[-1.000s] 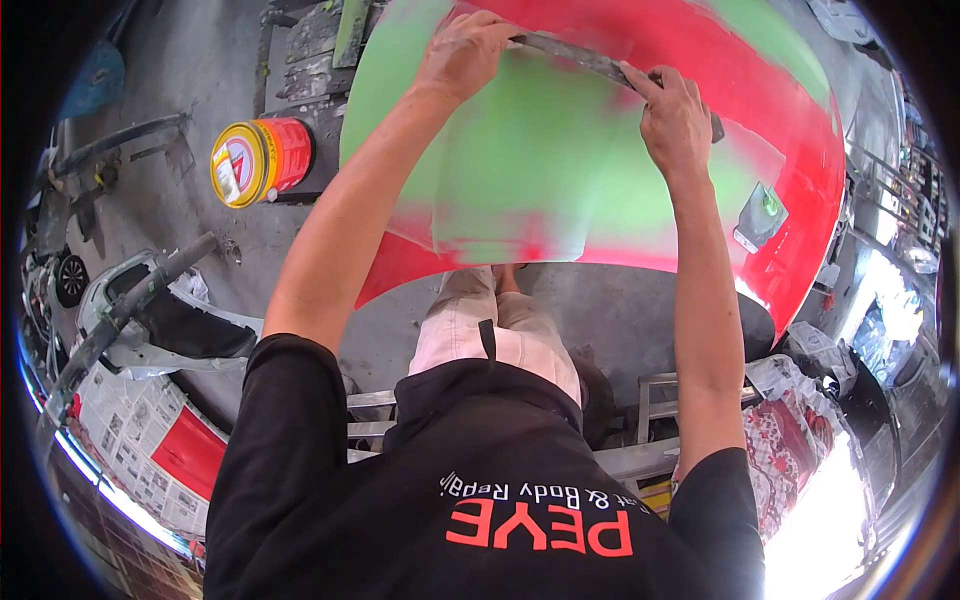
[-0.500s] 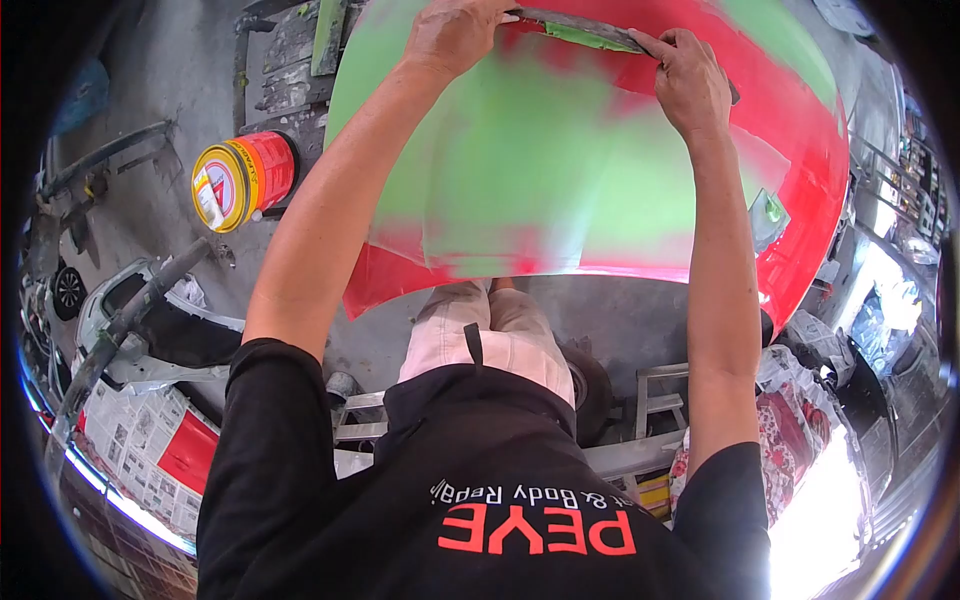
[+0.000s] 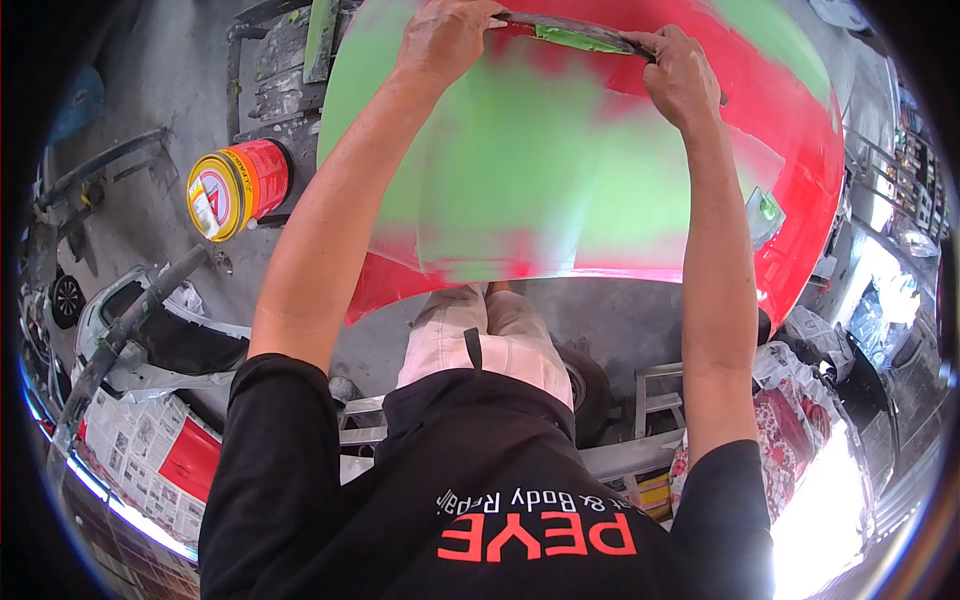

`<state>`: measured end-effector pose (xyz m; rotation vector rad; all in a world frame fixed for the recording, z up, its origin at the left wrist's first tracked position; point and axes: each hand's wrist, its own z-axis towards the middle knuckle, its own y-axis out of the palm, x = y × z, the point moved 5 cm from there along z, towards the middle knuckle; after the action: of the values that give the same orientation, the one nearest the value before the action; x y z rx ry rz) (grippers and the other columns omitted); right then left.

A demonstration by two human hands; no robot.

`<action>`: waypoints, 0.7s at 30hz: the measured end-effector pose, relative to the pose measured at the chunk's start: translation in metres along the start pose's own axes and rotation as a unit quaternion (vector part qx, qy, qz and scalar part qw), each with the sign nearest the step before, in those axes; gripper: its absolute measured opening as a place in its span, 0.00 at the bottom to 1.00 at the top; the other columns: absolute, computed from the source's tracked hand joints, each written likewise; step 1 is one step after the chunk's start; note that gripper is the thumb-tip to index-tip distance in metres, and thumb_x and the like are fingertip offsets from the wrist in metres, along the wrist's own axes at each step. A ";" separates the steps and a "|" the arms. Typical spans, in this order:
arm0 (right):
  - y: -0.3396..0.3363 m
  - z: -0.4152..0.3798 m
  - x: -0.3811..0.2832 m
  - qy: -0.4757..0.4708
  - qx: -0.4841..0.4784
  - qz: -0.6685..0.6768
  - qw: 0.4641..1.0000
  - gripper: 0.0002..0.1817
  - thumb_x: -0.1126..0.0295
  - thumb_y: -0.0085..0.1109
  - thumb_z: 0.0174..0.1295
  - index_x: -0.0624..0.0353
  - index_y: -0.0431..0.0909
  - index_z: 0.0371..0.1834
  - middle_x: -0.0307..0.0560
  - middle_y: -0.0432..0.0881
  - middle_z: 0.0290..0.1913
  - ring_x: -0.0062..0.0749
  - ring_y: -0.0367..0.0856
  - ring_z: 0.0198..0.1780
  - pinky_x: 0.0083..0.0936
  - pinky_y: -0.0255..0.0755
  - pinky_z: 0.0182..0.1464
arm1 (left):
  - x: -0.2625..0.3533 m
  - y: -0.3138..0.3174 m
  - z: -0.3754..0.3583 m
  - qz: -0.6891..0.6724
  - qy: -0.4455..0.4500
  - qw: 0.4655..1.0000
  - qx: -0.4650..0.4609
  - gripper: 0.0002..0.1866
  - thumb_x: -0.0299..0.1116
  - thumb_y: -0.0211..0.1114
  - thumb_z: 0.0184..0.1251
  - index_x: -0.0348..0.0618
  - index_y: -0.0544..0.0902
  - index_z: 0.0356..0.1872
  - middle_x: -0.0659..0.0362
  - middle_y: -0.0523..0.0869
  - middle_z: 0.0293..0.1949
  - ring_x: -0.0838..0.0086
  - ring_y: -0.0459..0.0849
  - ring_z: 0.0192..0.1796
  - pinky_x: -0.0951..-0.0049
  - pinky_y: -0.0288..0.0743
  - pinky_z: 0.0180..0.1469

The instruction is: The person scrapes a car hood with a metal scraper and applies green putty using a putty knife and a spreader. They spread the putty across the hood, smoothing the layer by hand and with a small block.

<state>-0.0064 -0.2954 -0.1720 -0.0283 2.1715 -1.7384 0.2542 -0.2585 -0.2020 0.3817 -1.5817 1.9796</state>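
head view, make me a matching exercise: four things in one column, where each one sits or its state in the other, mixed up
1. spreader
2. tin
3. panel
4. newspaper

a. on its side on the floor, left of the panel
b. red, largely coated green
c. on the floor at lower left
d. held at both ends by left hand and right hand

Pairs: 1-d, 2-a, 3-b, 4-c
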 end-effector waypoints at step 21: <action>0.030 -0.065 -0.016 -0.039 0.077 -0.014 0.996 0.26 0.81 0.58 0.57 0.37 0.90 0.55 0.35 0.79 0.45 0.35 0.77 0.51 0.40 0.73 0.53 | 0.007 0.004 -0.070 0.050 -0.048 0.997 0.024 0.12 0.26 0.66 0.66 0.50 0.90 0.48 0.61 0.88 0.41 0.60 0.86 0.45 0.62 0.80 0.47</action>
<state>-0.0036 -0.2230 -0.1843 -0.0862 1.9858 -1.8826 0.2553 -0.1902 -0.2193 0.4288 -1.6447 2.1063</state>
